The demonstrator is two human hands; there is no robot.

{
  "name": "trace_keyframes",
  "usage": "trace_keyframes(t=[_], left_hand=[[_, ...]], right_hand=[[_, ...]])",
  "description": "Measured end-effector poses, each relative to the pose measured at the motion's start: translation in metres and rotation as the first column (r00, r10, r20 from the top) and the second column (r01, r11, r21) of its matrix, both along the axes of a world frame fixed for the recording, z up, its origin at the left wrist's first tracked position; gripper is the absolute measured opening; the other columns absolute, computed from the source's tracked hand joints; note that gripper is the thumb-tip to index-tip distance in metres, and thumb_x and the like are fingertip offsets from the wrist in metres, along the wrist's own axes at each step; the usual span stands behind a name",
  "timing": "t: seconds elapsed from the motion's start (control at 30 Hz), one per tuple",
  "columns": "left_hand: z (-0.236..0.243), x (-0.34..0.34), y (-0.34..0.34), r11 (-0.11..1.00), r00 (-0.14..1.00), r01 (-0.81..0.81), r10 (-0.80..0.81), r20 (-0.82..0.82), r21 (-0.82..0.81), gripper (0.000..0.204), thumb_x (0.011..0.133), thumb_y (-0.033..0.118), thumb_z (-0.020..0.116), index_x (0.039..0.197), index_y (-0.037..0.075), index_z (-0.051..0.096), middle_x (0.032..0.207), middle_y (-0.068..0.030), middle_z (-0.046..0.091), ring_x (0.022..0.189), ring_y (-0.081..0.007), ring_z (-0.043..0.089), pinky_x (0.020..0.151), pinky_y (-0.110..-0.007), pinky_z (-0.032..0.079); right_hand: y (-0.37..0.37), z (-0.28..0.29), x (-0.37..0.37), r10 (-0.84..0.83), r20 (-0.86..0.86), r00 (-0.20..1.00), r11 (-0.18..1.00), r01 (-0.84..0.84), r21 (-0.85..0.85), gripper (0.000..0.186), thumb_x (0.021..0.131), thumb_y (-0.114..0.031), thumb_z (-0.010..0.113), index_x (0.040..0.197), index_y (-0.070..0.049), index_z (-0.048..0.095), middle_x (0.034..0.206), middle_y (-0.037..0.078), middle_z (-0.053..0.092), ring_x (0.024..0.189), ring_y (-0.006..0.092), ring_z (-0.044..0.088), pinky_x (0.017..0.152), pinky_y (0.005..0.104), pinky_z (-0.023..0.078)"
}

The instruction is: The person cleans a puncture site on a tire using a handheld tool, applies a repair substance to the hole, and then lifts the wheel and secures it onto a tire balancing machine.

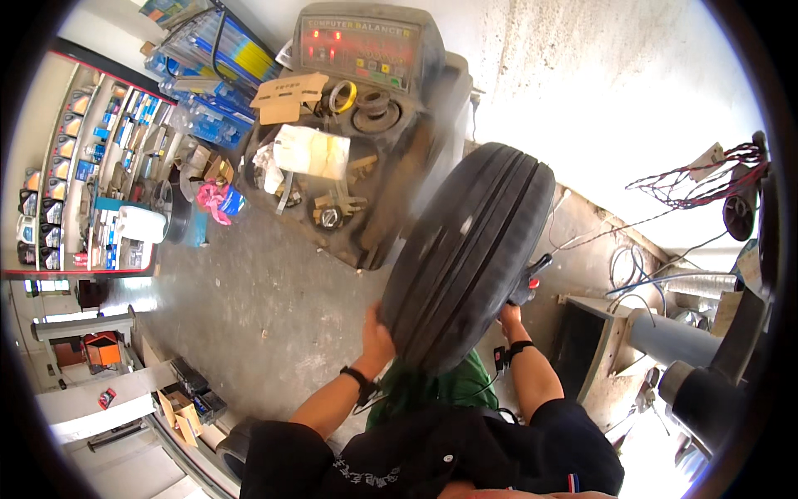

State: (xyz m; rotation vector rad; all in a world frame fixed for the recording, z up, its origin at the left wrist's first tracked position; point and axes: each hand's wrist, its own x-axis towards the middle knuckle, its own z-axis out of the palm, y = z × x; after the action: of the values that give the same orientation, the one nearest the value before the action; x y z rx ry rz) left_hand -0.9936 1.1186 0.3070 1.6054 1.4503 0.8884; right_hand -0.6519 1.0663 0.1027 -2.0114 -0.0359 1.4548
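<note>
A black tyre (470,258) with long tread grooves stands tilted in front of me, close to the right side of a wheel balancer (362,46). My left hand (378,338) presses against the tyre's lower left side, its fingers partly hidden behind the rubber. On the opposite side my right hand (509,318) is closed at the tyre's lower right edge, with some fingers out of sight. Just above that hand a black handled part (532,279) with a red spot sticks out from the wheel's side. The tyre hides the wheel's centre.
On the balancer's dusty top lie a tape roll (342,96), a cardboard piece (287,98), a paper packet (312,152) and metal cones (376,111). Shelves of bottles (62,166) stand at left. Tangled cables (706,179) and a machine with a grey cylinder (673,337) are at right.
</note>
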Motion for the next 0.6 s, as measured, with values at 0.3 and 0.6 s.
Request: trace_keyframes(t=[0.3,0.6], left_hand=[[-0.075,-0.068,-0.025,0.648,0.819,-0.066,0.469,0.329,-0.759,0.054,0.104,0.044,0.040,0.129,0.001,0.061,0.126,-0.0073,0.063,0.112,-0.0225,0.057,0.105,-0.036,0.040],[0.015,0.025,0.125,0.618,0.867,0.248,0.203,0.456,-0.746,0.064,0.102,0.055,0.043,0.145,0.008,0.048,0.140,-0.0105,0.057,0.127,-0.0277,0.055,0.107,-0.043,0.044]], right_hand=[[-0.012,0.031,0.003,0.027,-0.031,0.999,0.991,-0.031,-0.133,0.022,0.084,-0.028,0.065,0.089,-0.007,0.059,0.057,0.001,0.051,0.043,0.0165,0.047,0.042,0.0321,0.041],[-0.017,0.111,0.018,0.220,0.032,0.975,0.973,-0.217,-0.076,0.035,0.081,-0.032,0.068,0.070,0.001,0.062,0.060,0.008,0.056,0.044,0.0174,0.048,0.042,0.0335,0.038]])
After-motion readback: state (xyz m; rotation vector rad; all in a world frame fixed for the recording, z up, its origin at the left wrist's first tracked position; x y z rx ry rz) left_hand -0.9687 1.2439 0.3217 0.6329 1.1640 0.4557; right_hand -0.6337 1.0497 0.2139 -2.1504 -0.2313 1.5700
